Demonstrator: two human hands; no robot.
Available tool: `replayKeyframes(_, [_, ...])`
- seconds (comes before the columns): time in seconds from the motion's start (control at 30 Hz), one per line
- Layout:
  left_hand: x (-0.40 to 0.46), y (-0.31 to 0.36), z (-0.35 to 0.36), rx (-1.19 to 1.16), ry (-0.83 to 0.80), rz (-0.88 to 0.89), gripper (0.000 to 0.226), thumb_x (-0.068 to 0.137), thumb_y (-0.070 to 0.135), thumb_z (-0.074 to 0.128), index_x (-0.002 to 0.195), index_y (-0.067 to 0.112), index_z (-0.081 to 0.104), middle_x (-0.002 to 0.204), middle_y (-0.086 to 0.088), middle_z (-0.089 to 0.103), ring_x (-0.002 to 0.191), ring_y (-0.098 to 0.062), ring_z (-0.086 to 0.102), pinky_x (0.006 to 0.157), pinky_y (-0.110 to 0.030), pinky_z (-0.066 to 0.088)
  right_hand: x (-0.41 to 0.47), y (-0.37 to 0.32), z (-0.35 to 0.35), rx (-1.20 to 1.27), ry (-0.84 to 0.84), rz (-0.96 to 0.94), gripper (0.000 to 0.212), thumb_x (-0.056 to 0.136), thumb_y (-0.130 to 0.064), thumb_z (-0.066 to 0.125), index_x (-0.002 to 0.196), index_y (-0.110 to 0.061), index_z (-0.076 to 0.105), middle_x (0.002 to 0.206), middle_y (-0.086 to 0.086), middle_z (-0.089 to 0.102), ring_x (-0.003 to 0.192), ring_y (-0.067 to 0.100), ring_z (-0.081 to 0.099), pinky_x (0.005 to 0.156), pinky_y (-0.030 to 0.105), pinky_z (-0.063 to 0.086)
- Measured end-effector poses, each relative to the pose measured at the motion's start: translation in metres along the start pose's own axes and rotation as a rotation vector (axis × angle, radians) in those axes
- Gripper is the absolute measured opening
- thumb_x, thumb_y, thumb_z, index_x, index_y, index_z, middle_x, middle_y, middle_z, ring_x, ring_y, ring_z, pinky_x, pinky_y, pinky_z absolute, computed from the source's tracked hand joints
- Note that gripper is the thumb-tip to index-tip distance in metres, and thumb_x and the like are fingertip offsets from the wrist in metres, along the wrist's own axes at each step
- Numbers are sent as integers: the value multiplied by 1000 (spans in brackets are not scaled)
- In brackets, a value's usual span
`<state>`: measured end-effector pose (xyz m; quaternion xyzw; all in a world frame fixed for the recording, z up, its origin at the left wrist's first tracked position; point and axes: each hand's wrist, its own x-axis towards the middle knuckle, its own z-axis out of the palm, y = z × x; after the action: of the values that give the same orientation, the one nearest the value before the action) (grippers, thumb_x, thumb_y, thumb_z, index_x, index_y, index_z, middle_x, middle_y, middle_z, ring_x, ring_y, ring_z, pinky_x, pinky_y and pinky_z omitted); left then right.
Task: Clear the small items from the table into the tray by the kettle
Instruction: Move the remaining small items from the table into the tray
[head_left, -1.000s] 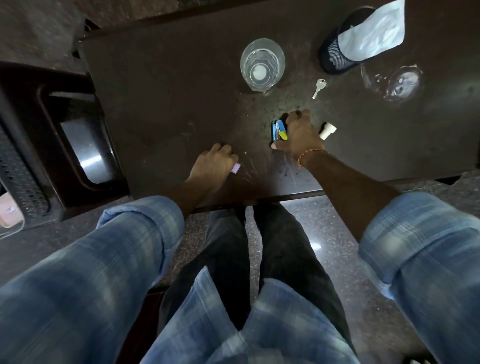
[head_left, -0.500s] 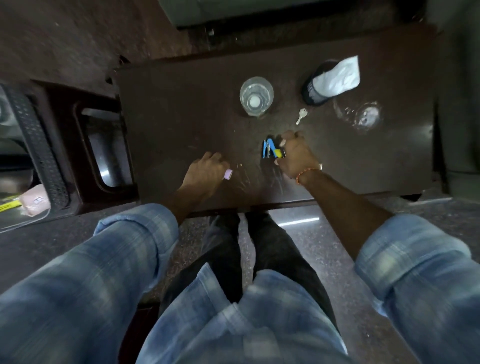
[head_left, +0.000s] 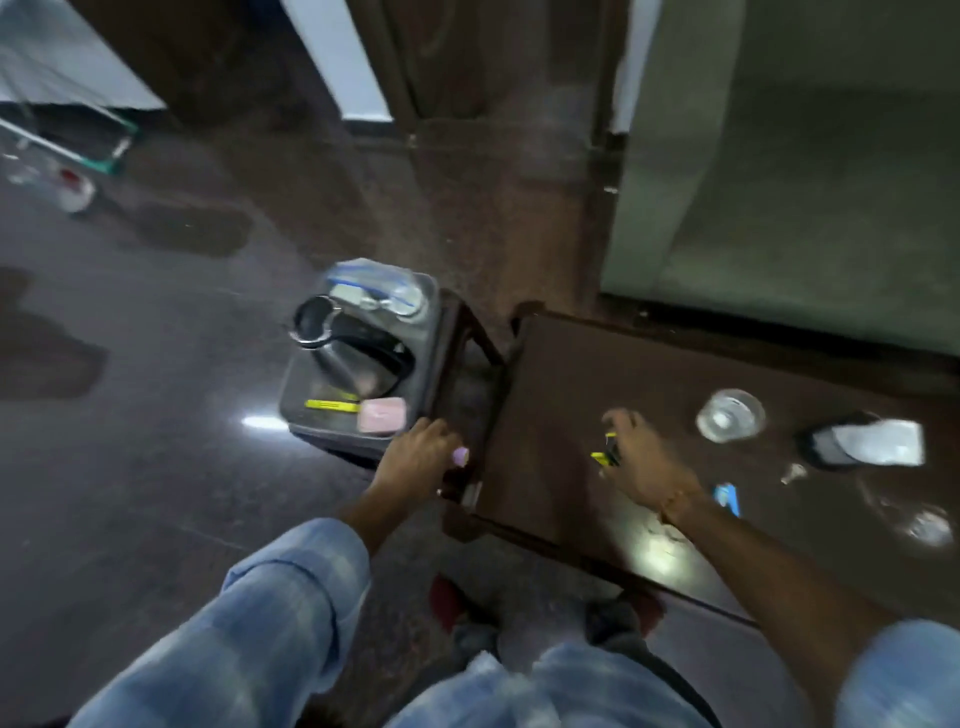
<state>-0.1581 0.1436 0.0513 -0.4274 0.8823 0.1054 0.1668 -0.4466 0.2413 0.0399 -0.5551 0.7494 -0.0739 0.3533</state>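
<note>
My left hand (head_left: 415, 457) grips a small lilac piece (head_left: 461, 455), just past the dark table's (head_left: 545, 395) left end and right beside the grey tray (head_left: 306, 415). The tray holds a steel kettle (head_left: 332, 338), a yellow stick (head_left: 332, 405) and a pink case (head_left: 382, 415). My right hand (head_left: 647, 462) hovers over the table and pinches a small yellow and black item (head_left: 604, 453). A blue item (head_left: 727, 499) and a small key (head_left: 794, 473) lie on the table behind that hand. The frame is blurred.
A drinking glass (head_left: 730, 415), a black mesh holder with white paper (head_left: 857, 441) and a second glass (head_left: 924, 525) stand on the table's right part. A dark wooden stand (head_left: 462, 364) sits between tray and table. A clear plastic bag (head_left: 374, 286) lies at the tray's far end.
The view has swung left, bringing tray and kettle into sight. Both hands have lifted and moved left. My right hand has picked up the yellow item, leaving the blue one behind.
</note>
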Motion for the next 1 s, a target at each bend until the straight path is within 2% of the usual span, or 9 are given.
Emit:
replayKeyframes(0.1, [-45,-89,6,-106,42,-124,28,90,21,56,116,20,64,113,-9,60,111,-32,56,79,-45,52,21,-81,25,-58,-14,-93,60,76,-15,74,126,-17,42,125,7,51,105,31,60,83,36,48])
replayKeyframes(0.17, [-70,-136,9,-153,73,-196,26,91,22,58,117,22,65,113,-8,61,112,-30,57,81,-43,51,33,-135,44,-99,-19,-168,57,77,-15,72,125,-17,41,123,8,53,102,33,61,81,37,48])
replayKeyframes(0.27, [-90,-189,12,-133,75,-208,26,93,26,59,118,24,65,120,-4,62,115,-24,56,86,-37,48,47,-204,67,-145,-45,-252,57,77,-13,70,125,-15,39,125,9,52,100,34,61,80,41,51])
replayKeyframes(0.37, [-88,-223,12,-140,58,-214,21,93,30,56,112,23,65,116,-1,61,114,-24,57,82,-38,48,57,-251,82,-170,-33,-312,52,76,-10,68,119,-15,40,123,11,53,101,35,61,81,42,51])
replayKeyframes(0.53, [-69,-246,5,-172,82,-189,23,97,40,51,103,23,65,107,-2,60,106,-25,60,77,-40,53,85,-289,93,-278,-38,-402,51,75,-9,67,117,-18,39,116,9,54,100,32,61,75,40,48])
replayKeyframes(0.7, [-63,-262,7,-162,23,-194,21,96,30,54,112,22,64,117,-1,58,110,-24,58,78,-40,53,119,-313,106,-294,-98,-446,50,76,-12,67,117,-20,40,118,8,53,100,35,60,77,45,52])
replayKeyframes(0.8, [-58,-282,8,-158,-6,-185,22,95,25,54,115,22,63,118,0,58,112,-23,57,79,-40,54,137,-328,123,-307,-73,-492,49,79,-18,68,119,-16,40,118,11,56,101,36,59,75,44,52])
replayKeyframes(0.9, [-51,-309,9,-161,-32,-143,25,96,31,53,118,23,61,118,0,57,112,-22,56,79,-40,53,152,-344,145,-297,-92,-473,48,83,-24,67,122,-15,40,117,10,55,102,35,59,75,44,53])
replayKeyframes(1.0, [-33,-346,3,-193,-53,-70,27,97,33,51,121,24,60,118,-1,56,111,-22,56,83,-41,52,173,-362,170,-309,-119,-404,56,85,-14,64,133,-15,35,121,10,53,104,35,59,78,46,53])
